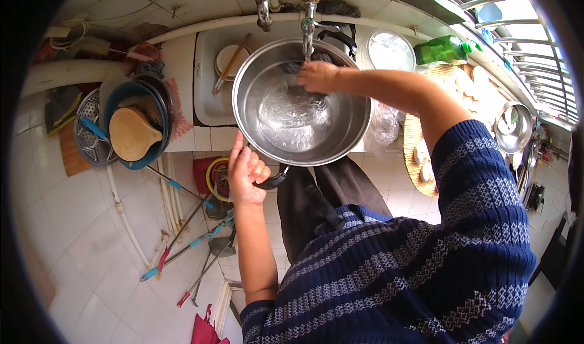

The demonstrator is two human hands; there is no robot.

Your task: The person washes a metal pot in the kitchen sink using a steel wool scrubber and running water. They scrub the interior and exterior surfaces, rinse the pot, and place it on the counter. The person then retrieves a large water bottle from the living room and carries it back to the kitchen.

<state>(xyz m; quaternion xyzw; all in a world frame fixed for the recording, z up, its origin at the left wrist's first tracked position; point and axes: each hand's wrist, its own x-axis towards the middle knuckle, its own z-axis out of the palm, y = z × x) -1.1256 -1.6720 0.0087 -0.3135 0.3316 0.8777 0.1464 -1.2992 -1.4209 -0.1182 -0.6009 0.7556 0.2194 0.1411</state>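
A large stainless steel pot (351, 129) is tilted over the edge of the sink (214, 111), with moving water (294, 115) in its bottom. My left hand (248, 175) grips the near black handle (273, 180) of the pot, its index finger extended along the rim. Inside the pot, under the spout of the metal tap (308, 38), is my right hand (321, 77). Its fingers point down and are partly hidden, so whether it holds anything cannot be told. Dark patches beside the fingers are too blurred to name. The pot's far black handle (337, 35) is near the wall.
Left in the sink, a brush (232, 63) rests across a small bowl (226, 56). A green bottle (440, 50), a round clear lid or dish (391, 51) and plastic bags (382, 127) lie to the right. Stacked basins (109, 97) and a ladle (132, 134) stand left.
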